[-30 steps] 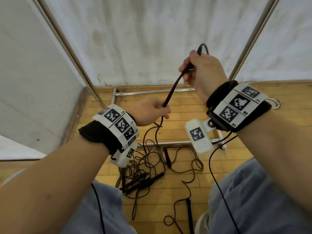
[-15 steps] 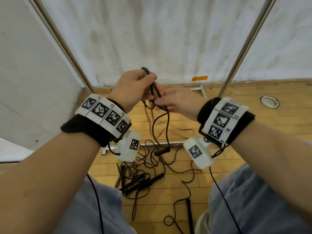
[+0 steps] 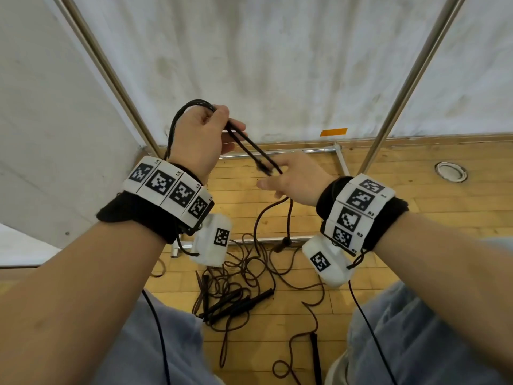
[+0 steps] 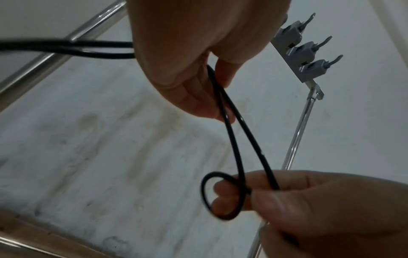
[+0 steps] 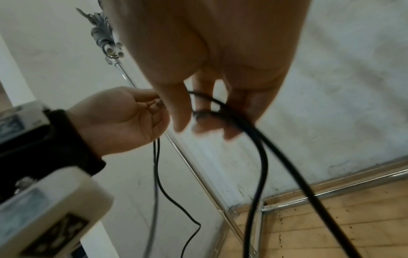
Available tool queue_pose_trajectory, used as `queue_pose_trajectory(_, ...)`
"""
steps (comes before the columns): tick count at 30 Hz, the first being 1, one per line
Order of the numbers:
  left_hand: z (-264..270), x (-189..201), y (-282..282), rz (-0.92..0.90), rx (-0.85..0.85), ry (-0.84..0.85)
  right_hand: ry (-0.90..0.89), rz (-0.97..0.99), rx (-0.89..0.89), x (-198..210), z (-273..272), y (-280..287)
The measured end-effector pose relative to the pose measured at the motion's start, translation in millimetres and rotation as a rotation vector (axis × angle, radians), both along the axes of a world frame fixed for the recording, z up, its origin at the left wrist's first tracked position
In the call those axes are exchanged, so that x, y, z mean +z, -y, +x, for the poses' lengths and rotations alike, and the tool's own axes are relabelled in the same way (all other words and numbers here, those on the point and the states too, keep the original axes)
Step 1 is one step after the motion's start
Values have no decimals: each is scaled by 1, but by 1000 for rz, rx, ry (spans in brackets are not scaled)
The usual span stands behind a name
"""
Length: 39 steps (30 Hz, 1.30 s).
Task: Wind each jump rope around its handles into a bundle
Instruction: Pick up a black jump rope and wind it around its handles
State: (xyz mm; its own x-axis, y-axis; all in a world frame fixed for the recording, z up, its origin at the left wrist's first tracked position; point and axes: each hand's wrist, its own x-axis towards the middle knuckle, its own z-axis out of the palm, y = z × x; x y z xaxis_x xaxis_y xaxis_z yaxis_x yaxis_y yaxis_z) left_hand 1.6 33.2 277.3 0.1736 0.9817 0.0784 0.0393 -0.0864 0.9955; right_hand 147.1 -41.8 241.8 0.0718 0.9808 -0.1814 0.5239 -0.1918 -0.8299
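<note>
A tangle of other jump ropes (image 3: 236, 290) with black handles is seen on the wooden floor (image 3: 388, 218), below the raised hands and between the person's knees, with a metal frame bar (image 3: 266, 240) lying just beyond it and a white wall (image 3: 277, 65) behind. The black rope (image 3: 249, 147) is held above that tangle: it is gripped in the curled fingers of the left hand (image 3: 198, 137), arching over its back, and two thin glossy strands are stretched down to the right hand (image 3: 294, 180), where they are pinched and a small loop (image 4: 217, 197) is formed
</note>
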Motion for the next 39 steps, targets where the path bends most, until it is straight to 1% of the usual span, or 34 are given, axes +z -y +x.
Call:
queue_pose_trajectory(2,-1,0,-4,-29,45,25,40,152,-149,-2,-1,-1)
queue_pose_trajectory(4,0,-1,-9,-47,88,35,36,251,-232,0,-1,-2)
queue_pose_trajectory(5,0,-2,-11,-52,109,37,19,246,-215,1,-1,-2)
queue_pose_trajectory(6,0,-3,-12,-53,132,31,31,198,-158,2,1,-2)
queue_pose_trajectory(9,-3,-6,-20,-26,191,-29,120,-36,72,3,6,0)
queue_pose_trajectory(10,-5,-6,-22,-19,207,-50,147,-81,132,2,8,1)
queue_pose_trajectory(13,-12,-7,-29,6,253,-88,295,-145,223,2,12,1)
queue_pose_trajectory(14,-15,-7,-31,14,270,-78,305,-164,243,3,13,0)
queue_pose_trajectory(16,-18,-8,-35,12,315,-61,221,-219,287,5,17,0)
queue_pose_trajectory(18,-19,-7,-37,-43,305,-61,63,-239,268,9,19,0)
queue_pose_trajectory(20,-18,-7,-35,-201,218,-65,-131,-168,145,13,20,-1)
queue_pose_trajectory(22,-14,-9,-29,-381,70,-148,-326,-62,-22,17,21,-3)
queue_pose_trajectory(23,-11,-12,-24,-434,-32,-199,-410,-14,-95,20,21,-4)
queue_pose_trajectory(25,-4,-17,-11,-440,-282,-282,-547,50,-200,24,20,-5)
queue_pose_trajectory(27,3,-22,3,-359,-544,-395,-618,93,-265,27,20,-6)
queue_pose_trajectory(28,7,-25,9,-313,-634,-468,-644,117,-287,28,20,-6)
queue_pose_trajectory(29,10,-28,13,-268,-689,-535,-675,143,-308,29,20,-6)
queue_pose_trajectory(31,15,-36,20,-172,-734,-641,-744,200,-367,32,23,-6)
queue_pose_trajectory(34,19,-45,24,-92,-668,-719,-808,291,-476,35,31,-7)
queue_pose_trajectory(36,21,-48,24,-111,-629,-689,-832,344,-526,37,36,-8)
queue_pose_trajectory(39,22,-47,22,-160,-618,-633,-837,405,-559,38,41,-8)
